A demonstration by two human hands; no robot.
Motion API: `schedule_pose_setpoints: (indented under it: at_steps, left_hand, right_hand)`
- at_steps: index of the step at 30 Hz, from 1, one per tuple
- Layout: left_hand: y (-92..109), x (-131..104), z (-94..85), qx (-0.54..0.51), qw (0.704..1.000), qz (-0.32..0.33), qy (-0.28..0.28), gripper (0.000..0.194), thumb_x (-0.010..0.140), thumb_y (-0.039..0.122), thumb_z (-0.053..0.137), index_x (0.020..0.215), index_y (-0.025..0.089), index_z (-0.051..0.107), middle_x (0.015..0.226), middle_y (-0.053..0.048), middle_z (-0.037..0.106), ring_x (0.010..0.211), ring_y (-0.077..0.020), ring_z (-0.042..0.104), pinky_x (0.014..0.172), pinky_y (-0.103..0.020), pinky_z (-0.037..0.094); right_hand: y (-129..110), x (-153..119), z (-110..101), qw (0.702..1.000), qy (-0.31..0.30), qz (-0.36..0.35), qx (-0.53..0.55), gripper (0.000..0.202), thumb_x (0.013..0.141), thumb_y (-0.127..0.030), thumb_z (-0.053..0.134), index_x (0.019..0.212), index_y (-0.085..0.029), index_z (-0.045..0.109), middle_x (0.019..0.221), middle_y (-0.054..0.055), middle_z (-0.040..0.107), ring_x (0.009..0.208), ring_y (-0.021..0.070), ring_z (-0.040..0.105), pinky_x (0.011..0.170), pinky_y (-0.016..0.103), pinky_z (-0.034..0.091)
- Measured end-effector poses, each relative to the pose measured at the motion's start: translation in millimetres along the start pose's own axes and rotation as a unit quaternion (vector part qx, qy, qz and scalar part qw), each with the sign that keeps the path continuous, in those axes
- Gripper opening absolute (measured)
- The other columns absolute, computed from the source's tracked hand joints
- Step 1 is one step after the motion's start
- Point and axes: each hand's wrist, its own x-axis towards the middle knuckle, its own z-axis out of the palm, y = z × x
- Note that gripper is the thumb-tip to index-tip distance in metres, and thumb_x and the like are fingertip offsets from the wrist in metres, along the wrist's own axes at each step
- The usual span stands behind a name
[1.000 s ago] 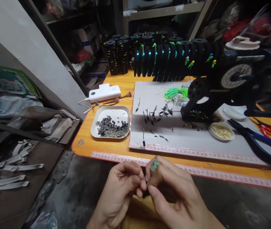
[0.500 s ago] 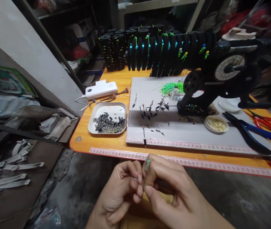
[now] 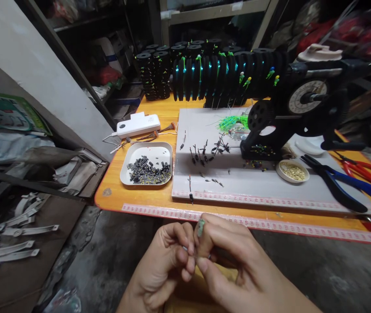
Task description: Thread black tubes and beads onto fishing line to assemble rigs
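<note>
My left hand [image 3: 168, 256] and my right hand [image 3: 231, 256] meet fingertip to fingertip in front of the table's edge. Both are closed in a pinch. A tiny bluish-grey bit shows at the left fingertips, too small to name; what the right fingers pinch is hidden. A greenish wrap [image 3: 201, 227] covers part of my right index finger. Just beyond the hands, a thin stem with a red dot and a black bead [image 3: 191, 198] appears at the front of the grey board [image 3: 237, 178]. Whether it rests there or hangs above, I cannot tell.
On the board are black-beaded stems [image 3: 201, 156], a green fibre bundle [image 3: 232, 123], a dish of gold bits [image 3: 292, 171] and blue-handled pliers [image 3: 338, 182]. A white tray [image 3: 123, 176] holds small black parts. A black machine [image 3: 270, 134] with a ribbed drum stands behind.
The red-dotted stem with the black bead has shifted left against the board. The view has tilted slightly. Both hands keep nearly the same pinch.
</note>
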Motion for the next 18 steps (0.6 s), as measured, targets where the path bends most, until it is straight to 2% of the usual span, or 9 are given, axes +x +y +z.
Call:
schedule_pose_setpoints:
  at_steps: [8,18]
  left_hand:
    - [0.3,-0.9,1.2,-0.015,1.000,-0.001,-0.002,0.028,0.065,0.026,0.095,0.067,0.014,0.069,0.063,0.007,0.056,0.043,0.0014,0.051,0.044,-0.008,0.045]
    - [2.1,-0.5,1.6,-0.022,1.000,-0.002,-0.016,0.026,0.064,0.023,0.095,0.068,0.014,0.070,0.066,0.005,0.063,0.044,0.0022,0.056,0.053,-0.008,0.050]
  right_hand:
    - [-5.5,1.2,-3.3,1.000,-0.017,0.005,-0.005,0.022,0.079,0.000,0.052,0.074,-0.020,0.060,0.082,0.000,0.071,0.073,0.0104,0.061,0.067,0.020,0.046]
    - [-1.2,0.9,-1.8,1.000,-0.020,0.012,0.007,0.021,0.079,0.000,0.053,0.073,-0.019,0.061,0.078,-0.001,0.068,0.073,0.0096,0.060,0.067,0.020,0.045]
